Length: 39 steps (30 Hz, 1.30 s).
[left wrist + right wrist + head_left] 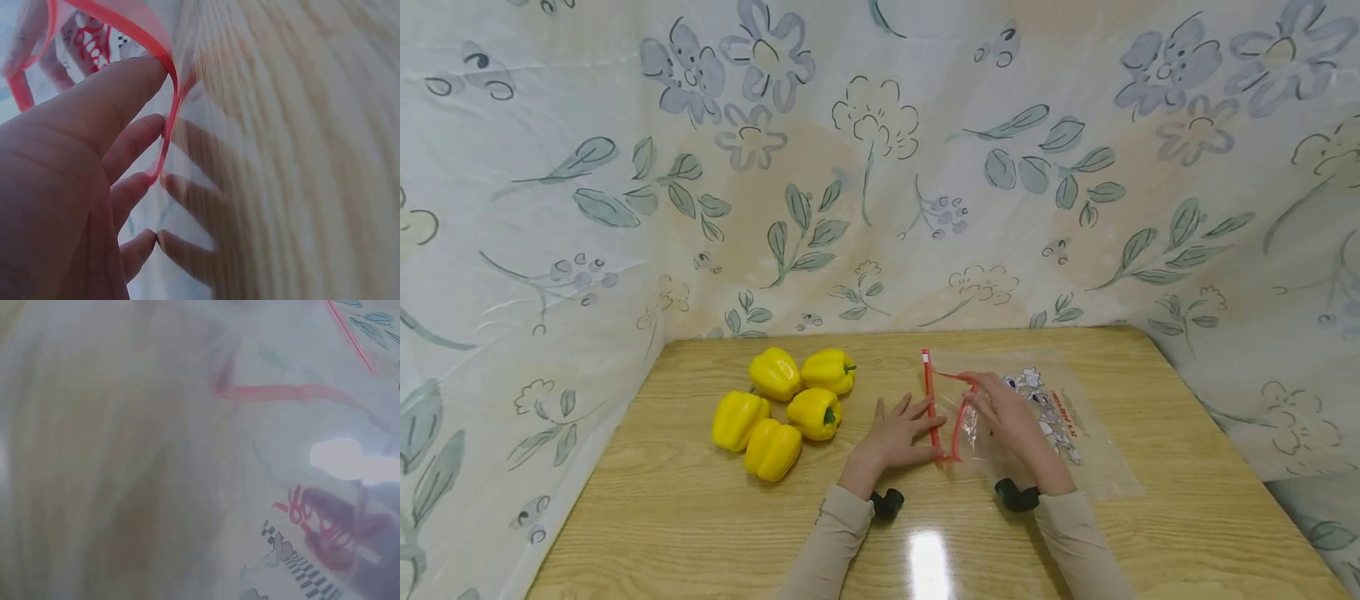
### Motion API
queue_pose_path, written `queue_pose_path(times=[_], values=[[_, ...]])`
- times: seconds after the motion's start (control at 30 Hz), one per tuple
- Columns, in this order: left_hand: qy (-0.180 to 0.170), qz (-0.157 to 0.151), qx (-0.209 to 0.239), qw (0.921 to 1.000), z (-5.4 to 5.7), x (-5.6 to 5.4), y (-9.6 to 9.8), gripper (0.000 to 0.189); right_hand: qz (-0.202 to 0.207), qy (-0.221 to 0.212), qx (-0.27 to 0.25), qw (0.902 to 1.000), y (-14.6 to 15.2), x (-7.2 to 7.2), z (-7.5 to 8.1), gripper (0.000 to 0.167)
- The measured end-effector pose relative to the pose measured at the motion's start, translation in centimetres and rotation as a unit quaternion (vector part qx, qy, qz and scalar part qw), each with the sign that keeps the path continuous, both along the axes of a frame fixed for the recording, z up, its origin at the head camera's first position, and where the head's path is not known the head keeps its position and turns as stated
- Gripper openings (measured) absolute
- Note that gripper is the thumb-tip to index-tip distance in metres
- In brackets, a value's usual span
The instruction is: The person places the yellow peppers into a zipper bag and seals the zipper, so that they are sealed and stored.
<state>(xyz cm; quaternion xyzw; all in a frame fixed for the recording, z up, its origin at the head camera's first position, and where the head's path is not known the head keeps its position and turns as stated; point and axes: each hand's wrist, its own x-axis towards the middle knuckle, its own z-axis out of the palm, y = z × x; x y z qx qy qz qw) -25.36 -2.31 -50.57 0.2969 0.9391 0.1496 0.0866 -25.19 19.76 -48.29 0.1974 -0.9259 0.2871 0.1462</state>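
Note:
A clear zip bag (1093,425) with red edges and printed figures lies on the table, its mouth gaping toward the left. My left hand (897,435) rests at the mouth with fingers spread over the lower red strip (930,400). In the left wrist view the thumb (125,87) reaches to the red rim (172,81). With bent fingers, my right hand (1013,421) pinches the other red lip (958,429), which stands lifted off the lower one. The right wrist view shows blurred plastic with a red strip (275,394) and red lettering (319,519); the right hand is not visible there.
Several yellow bell peppers (775,372) sit grouped on the wooden table (647,500), left of my left hand. A flower-patterned cloth (880,250) hangs behind the table and at both sides. Black wrist cameras (1017,495) sit on the inner sides of both wrists.

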Motion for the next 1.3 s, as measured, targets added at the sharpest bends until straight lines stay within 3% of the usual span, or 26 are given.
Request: queue_pose_path(times=[0.3, 0.8, 1.07, 1.3], values=[[-0.001, 0.01, -0.004, 0.9999, 0.2, 0.1, 0.0, 0.055, -0.02, 0.056, 0.012, 0.9981, 0.4, 0.3, 1.1, 0.033], [-0.011, 0.017, 0.011, 0.9997, -0.1, -0.4, -0.6, 0.051, -0.025, 0.089, 0.001, 0.9957, 0.6, 0.5, 2.5, 0.028], [-0.018, 0.017, 0.015, 0.9996, 0.3, -0.3, -0.8, 0.054, -0.029, 0.099, -0.002, 0.9946, 0.5, 0.4, 2.5, 0.027], [-0.014, 0.017, 0.019, 0.9996, -0.1, -0.5, -0.7, 0.054, -0.03, 0.091, 0.002, 0.9954, 0.4, 0.4, 1.9, 0.03]])
